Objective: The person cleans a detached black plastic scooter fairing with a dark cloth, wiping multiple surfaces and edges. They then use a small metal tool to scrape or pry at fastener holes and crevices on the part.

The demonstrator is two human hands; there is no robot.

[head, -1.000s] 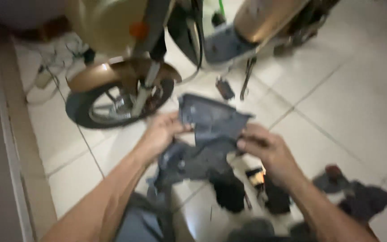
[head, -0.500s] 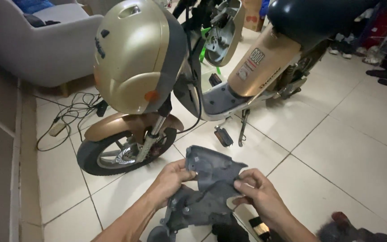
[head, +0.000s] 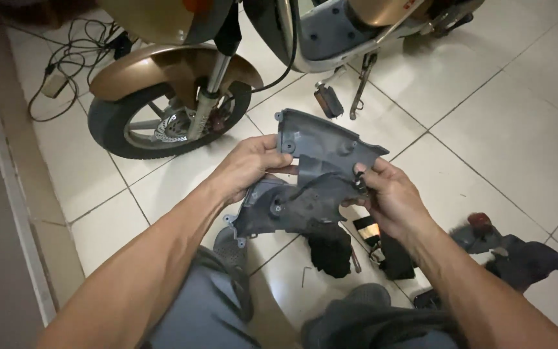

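Observation:
I hold a dark grey plastic scooter panel (head: 311, 178) with both hands above my knees. My left hand (head: 247, 165) grips its left edge, thumb on top. My right hand (head: 385, 194) pinches its right edge near a small tab. The panel is curved, with screw tabs along its rim. Just beyond it stands a gold scooter; its front wheel (head: 163, 123) with a gold fender (head: 163, 64) is at the upper left.
The scooter's kickstand (head: 360, 94) and footpeg (head: 327, 100) rest on the white tiled floor (head: 485, 116). Black parts (head: 330, 249) and a small tool lie on the floor under the panel. A dark cloth (head: 518, 255) lies at the right. Cables (head: 66, 58) trail at the upper left.
The view has tilted down and come closer; the scooter's body has left the top of the picture. The panel stays in both hands, now raised nearer the camera.

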